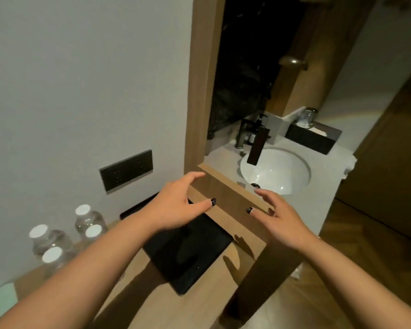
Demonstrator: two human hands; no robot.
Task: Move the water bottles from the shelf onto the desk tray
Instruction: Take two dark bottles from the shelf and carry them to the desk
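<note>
Both hands are spread open and hold nothing: the left hand (176,205) hovers over the black tray (188,255), the right hand (280,222) at its 3 o'clock. Four capped water bottles (57,241) stand at the left hand's 8 o'clock, well apart from its fingers (207,203).

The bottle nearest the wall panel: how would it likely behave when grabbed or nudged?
The bottle looks filled with clear water, so probably fairly heavy for its size. Its clear walls look like thin plastic and may give under a squeeze. Standing upright, it could tip if pushed near its white cap, and then roll.
</note>
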